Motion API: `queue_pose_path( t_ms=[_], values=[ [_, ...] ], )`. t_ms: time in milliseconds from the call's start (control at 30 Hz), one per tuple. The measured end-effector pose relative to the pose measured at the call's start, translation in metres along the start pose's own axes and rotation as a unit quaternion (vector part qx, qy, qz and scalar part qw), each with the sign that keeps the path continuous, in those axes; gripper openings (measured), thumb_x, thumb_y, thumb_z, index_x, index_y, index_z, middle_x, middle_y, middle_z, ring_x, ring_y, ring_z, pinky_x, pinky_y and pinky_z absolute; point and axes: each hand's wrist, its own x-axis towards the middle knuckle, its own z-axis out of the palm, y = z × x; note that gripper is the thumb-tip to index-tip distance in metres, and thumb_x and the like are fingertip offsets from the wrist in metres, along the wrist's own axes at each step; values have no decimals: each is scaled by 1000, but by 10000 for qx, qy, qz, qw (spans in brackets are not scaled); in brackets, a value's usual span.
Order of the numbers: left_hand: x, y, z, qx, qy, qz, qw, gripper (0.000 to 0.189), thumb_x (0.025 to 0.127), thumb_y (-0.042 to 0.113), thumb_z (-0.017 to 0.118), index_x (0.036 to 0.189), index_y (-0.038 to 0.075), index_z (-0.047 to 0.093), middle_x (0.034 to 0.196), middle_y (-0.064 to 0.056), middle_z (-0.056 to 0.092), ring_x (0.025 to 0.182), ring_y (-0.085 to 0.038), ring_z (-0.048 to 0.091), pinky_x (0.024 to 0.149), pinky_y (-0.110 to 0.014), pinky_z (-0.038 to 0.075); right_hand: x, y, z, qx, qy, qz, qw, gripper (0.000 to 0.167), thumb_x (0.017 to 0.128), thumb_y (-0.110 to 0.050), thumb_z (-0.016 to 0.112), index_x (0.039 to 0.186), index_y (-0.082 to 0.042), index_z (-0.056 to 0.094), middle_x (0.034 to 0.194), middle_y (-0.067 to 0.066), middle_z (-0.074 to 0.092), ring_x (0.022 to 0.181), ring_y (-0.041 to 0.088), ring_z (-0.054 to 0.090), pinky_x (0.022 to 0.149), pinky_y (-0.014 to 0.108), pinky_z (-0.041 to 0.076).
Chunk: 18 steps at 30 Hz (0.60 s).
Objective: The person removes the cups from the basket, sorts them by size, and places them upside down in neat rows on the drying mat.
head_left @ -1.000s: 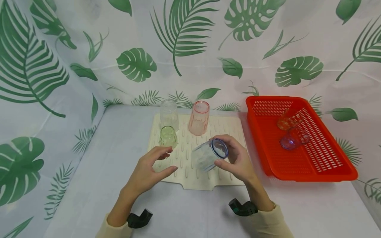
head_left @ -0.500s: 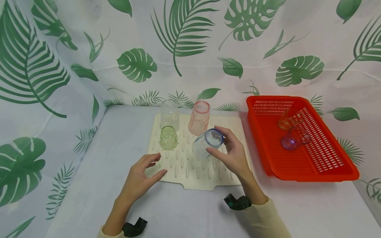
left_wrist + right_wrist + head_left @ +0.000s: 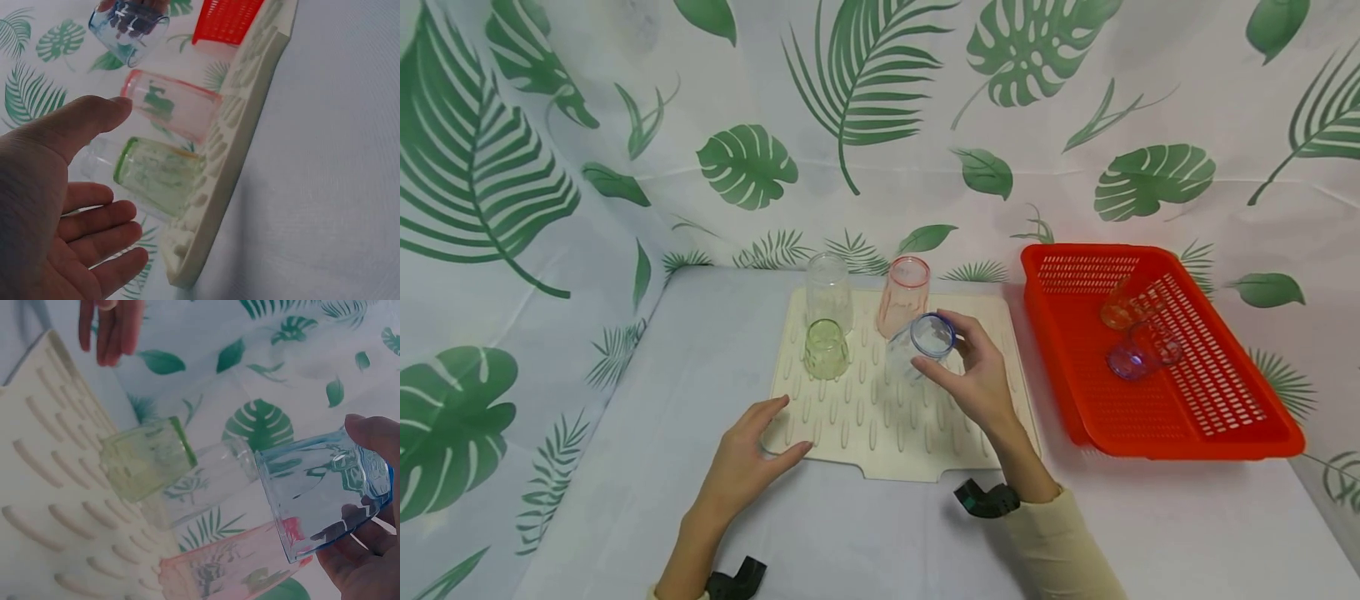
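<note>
Your right hand [image 3: 977, 379] grips the blue glass [image 3: 312, 494]; your left hand [image 3: 739, 458] holds nothing, fingers loose. Leaning too close could topple the pink glass [image 3: 904, 298].

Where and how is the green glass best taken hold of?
Probably by the sides of its body, thumb and fingers on opposite faces, coming from the near left. The green glass stands on end on the cream mat, so its sides are exposed; the clear glass stands right behind it, crowding the far side. The left hand is empty and nearest.
</note>
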Motion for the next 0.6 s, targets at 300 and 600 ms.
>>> queue_pose_path(
  t_ms=[300,600],
  values=[
    [-1,-4,2,352,-191,-247,9989,80,77,32,88,140,-2,54,143,-18,57,134,-39,54,111,-52,46,0,16,10,-378,-12,159,9992,65,81,-9,83,139,-8,54,137,9,56,128,24,55,116,43,43],
    [-1,-9,5,700,-550,-583,9943,87,79,40,85,146,-2,48,150,-18,51,139,-37,49,113,-51,44,-1,33,19,-710,-110,329,9969,66,82,-14,83,139,-6,52,137,11,55,129,27,55,115,50,44]
  ],
)
